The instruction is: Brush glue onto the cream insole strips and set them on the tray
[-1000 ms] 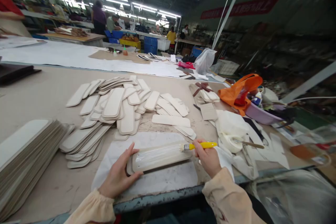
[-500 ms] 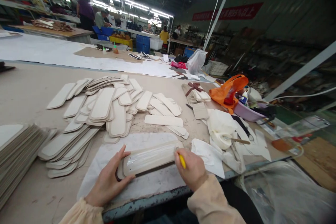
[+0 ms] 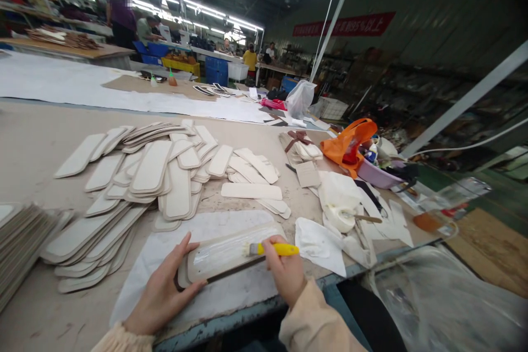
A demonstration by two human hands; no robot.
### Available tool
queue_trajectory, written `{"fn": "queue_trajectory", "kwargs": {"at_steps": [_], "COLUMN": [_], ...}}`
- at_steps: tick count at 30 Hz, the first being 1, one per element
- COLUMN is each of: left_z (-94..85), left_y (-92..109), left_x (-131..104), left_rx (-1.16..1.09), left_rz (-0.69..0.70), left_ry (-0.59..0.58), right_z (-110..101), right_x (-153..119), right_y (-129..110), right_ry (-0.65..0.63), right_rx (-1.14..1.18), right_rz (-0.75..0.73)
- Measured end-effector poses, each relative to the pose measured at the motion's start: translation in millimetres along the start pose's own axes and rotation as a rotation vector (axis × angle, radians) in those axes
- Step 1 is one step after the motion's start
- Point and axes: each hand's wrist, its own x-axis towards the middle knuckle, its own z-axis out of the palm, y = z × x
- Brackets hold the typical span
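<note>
My right hand [image 3: 286, 270] grips a yellow-handled paintbrush [image 3: 279, 249]. Its pale bristles touch the glossy, wet-looking top of a long translucent template [image 3: 226, 250] with rounded ends. Under the template lies a panel with a dark edge; what else is beneath is hidden. Thumb and fingers of my left hand [image 3: 165, 285] clasp the template's left end, holding it on a white sheet [image 3: 150, 253]. Beyond it lies a loose heap of off-white rounded strips [image 3: 152, 168], and one strip [image 3: 251, 191] rests close behind the template.
A tall stack of panels [image 3: 25, 247] stands at left. On the right are a white glue-smeared container [image 3: 342, 217] with a stick across it, crumpled white paper [image 3: 317, 239], a tied bundle [image 3: 303, 148], an orange bag [image 3: 350, 143] and a purple basin [image 3: 377, 173]. Co-workers are far back.
My right hand has drawn back from the template's right end and turned, so the brush now lies low with its bristles mid-template. The left hand keeps its hold. The view has shifted slightly.
</note>
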Motion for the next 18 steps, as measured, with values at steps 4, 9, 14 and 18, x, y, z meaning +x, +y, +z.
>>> {"fn": "queue_trajectory", "kwargs": {"at_steps": [4, 9, 14, 18], "left_z": [-0.7, 0.1, 0.9, 0.8], "left_y": [1, 1, -1, -1], "left_x": [0, 1, -1, -1], "left_rx": [0.011, 0.021, 0.058, 0.063], "left_rz": [0.005, 0.019, 0.034, 0.039], "left_ry": [0.003, 0.018, 0.026, 0.031], "right_z": [-49, -65, -22, -10], "right_x": [14, 21, 9, -3], "right_y": [22, 21, 10, -2], "right_ry": [0.189, 0.244, 0.063, -0.065], "right_rx": [-0.183, -0.437, -0.702, -0.525], "right_rz": [0.035, -0.208, -0.483, -0.604]}}
